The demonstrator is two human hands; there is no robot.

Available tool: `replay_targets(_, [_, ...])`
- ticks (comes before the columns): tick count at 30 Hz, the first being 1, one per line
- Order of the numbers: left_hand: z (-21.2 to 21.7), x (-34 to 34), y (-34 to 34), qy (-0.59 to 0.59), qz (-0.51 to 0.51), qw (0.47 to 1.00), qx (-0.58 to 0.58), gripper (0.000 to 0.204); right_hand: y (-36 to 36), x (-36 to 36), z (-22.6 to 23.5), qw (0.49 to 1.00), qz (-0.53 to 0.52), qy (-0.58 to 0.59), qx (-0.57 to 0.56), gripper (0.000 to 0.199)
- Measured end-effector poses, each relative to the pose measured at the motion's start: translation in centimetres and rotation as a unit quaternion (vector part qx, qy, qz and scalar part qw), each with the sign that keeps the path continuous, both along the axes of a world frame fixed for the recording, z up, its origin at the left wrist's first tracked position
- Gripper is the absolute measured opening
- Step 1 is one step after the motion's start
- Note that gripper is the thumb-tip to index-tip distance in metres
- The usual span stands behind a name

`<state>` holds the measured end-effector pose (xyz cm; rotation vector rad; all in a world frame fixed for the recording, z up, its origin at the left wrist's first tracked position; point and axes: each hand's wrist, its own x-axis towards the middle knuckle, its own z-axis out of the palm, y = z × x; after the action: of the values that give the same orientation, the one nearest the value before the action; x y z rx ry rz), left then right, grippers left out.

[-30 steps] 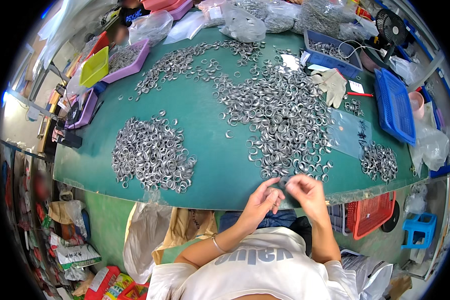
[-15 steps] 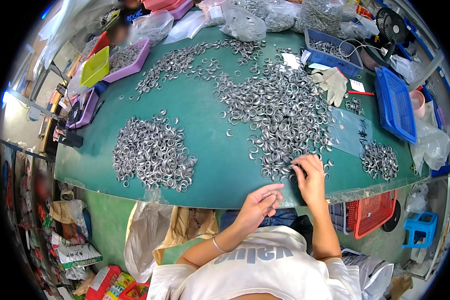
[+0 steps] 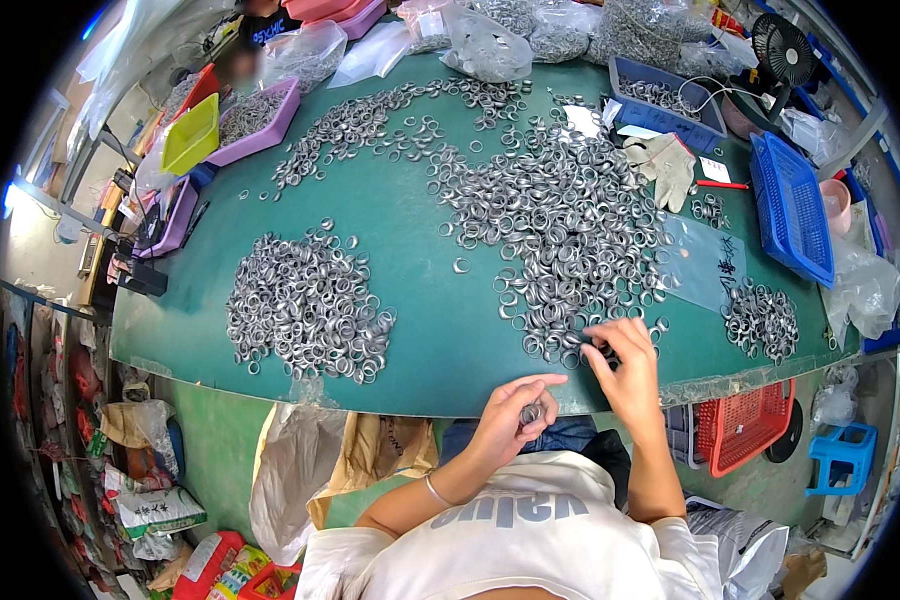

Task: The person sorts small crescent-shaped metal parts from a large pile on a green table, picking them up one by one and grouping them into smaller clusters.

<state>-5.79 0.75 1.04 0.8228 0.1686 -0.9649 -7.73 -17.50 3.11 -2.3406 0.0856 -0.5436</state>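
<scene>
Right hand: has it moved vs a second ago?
Yes. The right hand went from beside the left hand at the table's near edge forward onto the big pile of metal rings; fingertips now touch its near rim.
</scene>
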Motion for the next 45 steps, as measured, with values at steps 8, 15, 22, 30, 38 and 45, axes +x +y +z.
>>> replay_targets(8, [-0.8,-1.0,-0.8,-0.059,0.048,0.997,0.008,0.036,1.1,-1.1,-1.7,0.971,0.026,0.082,0.225,0.006])
replay_targets(15, [-1.1,-0.3,-0.5,-0.054,-0.013,0.998,0.000,0.031,0.7,-1.9,0.3,0.973,0.126,0.104,0.161,0.009])
replay_targets(22, [-0.1,-0.5,-1.0,-0.017,0.001,1.000,0.020,0.032,-0.7,0.8,-2.0,0.980,-0.148,0.004,-0.131,0.011])
replay_targets(30, [-0.9,-0.9,-1.5,0.000,0.045,0.999,-0.026,0.031,1.0,-1.9,-1.1,0.965,0.094,0.064,0.238,0.008])
replay_targets(38, [-1.8,0.1,0.2,0.010,-0.024,0.997,-0.070,0.027,-0.3,-1.2,-0.1,0.987,-0.158,0.006,-0.016,0.010])
replay_targets(45, [-1.0,-0.7,-1.2,-0.025,0.012,0.999,0.019,0.030,-1.0,-0.2,-2.7,0.982,-0.151,0.002,-0.110,0.011])
